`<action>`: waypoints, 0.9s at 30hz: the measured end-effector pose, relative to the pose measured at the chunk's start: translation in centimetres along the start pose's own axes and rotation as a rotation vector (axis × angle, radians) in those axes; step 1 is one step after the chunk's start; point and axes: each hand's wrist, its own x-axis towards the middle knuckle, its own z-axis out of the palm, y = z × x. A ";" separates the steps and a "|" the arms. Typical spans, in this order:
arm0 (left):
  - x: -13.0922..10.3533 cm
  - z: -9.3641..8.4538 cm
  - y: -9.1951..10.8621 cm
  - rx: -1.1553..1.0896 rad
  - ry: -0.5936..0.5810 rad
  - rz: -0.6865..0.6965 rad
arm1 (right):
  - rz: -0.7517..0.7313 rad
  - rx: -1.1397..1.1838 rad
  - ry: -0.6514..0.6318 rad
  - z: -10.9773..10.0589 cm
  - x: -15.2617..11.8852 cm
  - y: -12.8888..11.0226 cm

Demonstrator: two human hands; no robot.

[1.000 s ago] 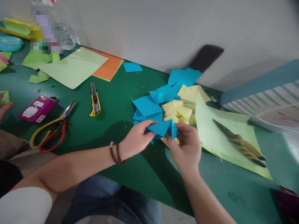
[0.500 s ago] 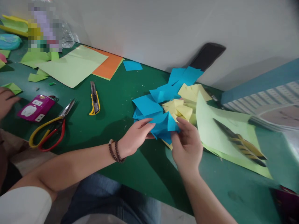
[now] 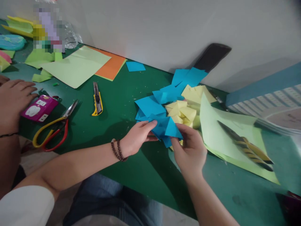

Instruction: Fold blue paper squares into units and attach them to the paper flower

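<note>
My left hand point(image 3: 138, 138), with a beaded bracelet at the wrist, pinches the left side of a folded blue paper point(image 3: 162, 125), thumb on top. The fingers of my right hand point(image 3: 189, 146) close on the right side of the same paper, at a raised pointed flap. Just behind it lie more blue papers point(image 3: 150, 105) and folded pale yellow pieces point(image 3: 181, 111). Some of my fingertips are hidden under the paper.
A yellow cutter point(image 3: 97, 99) and red-yellow scissors point(image 3: 55, 128) lie left on the green table point(image 3: 117, 94). Another person's hand point(image 3: 15, 97) touches a purple box point(image 3: 39, 108). At right, striped-handled scissors point(image 3: 249, 149) lie on light green sheets point(image 3: 221, 131).
The raised blue flap has folded down toward the right, beside my right fingers. The other person's hand has come further into view, onto the purple box. The view has shifted slightly.
</note>
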 end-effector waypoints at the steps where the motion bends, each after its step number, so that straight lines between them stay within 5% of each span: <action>1: 0.0 0.0 0.1 0.040 0.004 0.001 | 0.004 0.004 0.009 0.0 0.0 -0.1; 5: -0.2 0.1 0.5 0.146 -0.011 0.023 | 0.048 0.036 0.024 0.0 0.2 -0.6; 18: 0.4 -0.3 0.3 0.007 -0.012 -0.010 | 0.016 0.031 -0.020 -0.2 0.2 -0.9; 27: 0.3 0.0 0.6 0.050 -0.024 -0.020 | -0.353 -0.124 -0.099 -0.5 0.4 -1.5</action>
